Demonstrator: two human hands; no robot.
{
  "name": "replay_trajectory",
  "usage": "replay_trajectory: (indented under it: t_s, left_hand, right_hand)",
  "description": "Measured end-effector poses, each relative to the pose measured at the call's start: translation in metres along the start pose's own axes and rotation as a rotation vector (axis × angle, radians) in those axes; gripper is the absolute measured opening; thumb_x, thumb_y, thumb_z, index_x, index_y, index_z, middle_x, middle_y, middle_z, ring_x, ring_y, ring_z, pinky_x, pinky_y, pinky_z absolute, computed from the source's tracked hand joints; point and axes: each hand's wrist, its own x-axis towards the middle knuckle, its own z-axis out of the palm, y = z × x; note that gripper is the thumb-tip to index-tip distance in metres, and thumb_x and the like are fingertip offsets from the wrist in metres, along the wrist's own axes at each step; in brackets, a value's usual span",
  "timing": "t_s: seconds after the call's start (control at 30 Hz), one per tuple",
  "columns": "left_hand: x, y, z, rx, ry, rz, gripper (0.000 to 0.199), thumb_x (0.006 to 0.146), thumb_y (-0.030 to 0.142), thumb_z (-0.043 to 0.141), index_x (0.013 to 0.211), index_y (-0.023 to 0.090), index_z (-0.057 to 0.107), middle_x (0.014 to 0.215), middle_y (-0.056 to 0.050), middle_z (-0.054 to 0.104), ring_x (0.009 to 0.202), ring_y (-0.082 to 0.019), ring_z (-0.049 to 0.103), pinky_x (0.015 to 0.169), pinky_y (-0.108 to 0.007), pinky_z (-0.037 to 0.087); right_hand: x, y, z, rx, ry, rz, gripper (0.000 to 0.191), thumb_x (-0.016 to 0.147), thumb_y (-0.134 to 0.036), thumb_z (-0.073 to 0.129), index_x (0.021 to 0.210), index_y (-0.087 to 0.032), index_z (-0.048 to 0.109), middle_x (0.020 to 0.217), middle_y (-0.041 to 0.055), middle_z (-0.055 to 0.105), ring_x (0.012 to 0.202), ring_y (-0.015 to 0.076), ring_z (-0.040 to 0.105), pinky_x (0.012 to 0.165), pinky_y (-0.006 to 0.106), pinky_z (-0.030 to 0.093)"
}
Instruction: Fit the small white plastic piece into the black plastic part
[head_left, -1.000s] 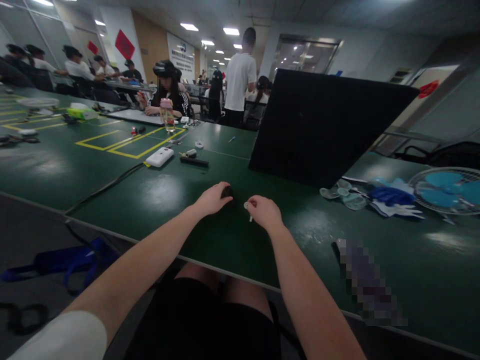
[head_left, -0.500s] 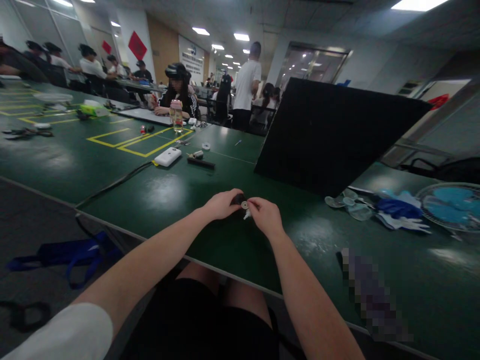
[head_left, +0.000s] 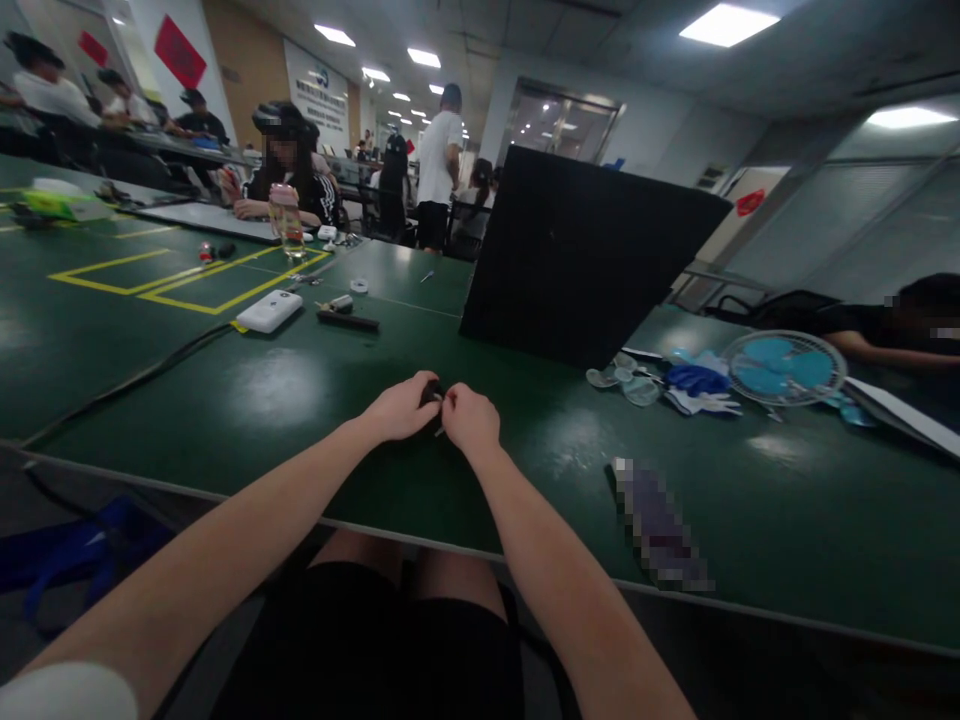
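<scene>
Above the green table [head_left: 540, 470], in front of my body, both hands meet fingertip to fingertip. My left hand [head_left: 403, 408] is closed on a small dark object [head_left: 432, 391], which shows between thumb and fingers. Its kind is too small to make out. My right hand [head_left: 472, 418] is closed in a pinch right beside it, at a small pale part [head_left: 440, 431] that pokes out below the fingertips. Whether the pale part is joined to the dark object I cannot tell, since my fingers cover most of both.
A large black panel [head_left: 577, 260] stands tilted beyond my hands. To the right lie gloves [head_left: 697, 385], a fan [head_left: 786, 366] and a blurred-out flat item [head_left: 660, 525]. On the left are a white box [head_left: 270, 311] with a cable, a black bar [head_left: 348, 319] and a bottle [head_left: 286, 222]. Several people sit farther off.
My view has turned to the right, bringing another person's arm in at the right edge. The pale round piece seen between my hands earlier is now mostly covered by my right fingers.
</scene>
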Motion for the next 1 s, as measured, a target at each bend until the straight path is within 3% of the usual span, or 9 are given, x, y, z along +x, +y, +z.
replay_trajectory:
  t_s: [0.13,0.57,1.0]
  left_hand:
    - [0.0,-0.001,-0.002,0.008,-0.025,0.012,0.049,0.093,0.048,0.049,0.132,0.019,0.05,0.112,-0.014,0.07,0.098,-0.029,0.069,0.083,-0.038,0.052]
    - [0.007,-0.013,0.001,0.073,0.064,-0.045,0.036,0.094,0.037,0.043,0.125,0.021,0.053,0.105,-0.012,0.072,0.094,-0.029,0.069,0.085,-0.039,0.05]
    - [0.01,-0.023,-0.004,-0.01,-0.026,0.109,0.042,0.097,0.043,0.042,0.132,0.022,0.053,0.117,-0.011,0.069,0.105,-0.027,0.067,0.093,-0.038,0.049]
  right_hand:
    - [-0.002,0.0,-0.001,0.029,-0.009,0.002,0.022,0.099,-0.04,0.048,0.099,-0.024,0.063,0.085,0.0054,0.071,0.067,0.0162,0.064,0.057,0.028,0.049]
    - [-0.003,0.002,-0.001,0.15,-0.051,-0.117,0.022,0.098,-0.038,0.05,0.099,-0.022,0.065,0.092,0.0038,0.071,0.075,0.015,0.066,0.064,0.027,0.051]
    - [-0.001,0.003,-0.003,0.212,-0.122,-0.094,0.022,0.097,-0.038,0.05,0.101,-0.023,0.065,0.088,0.0018,0.071,0.07,0.014,0.064,0.06,0.025,0.049]
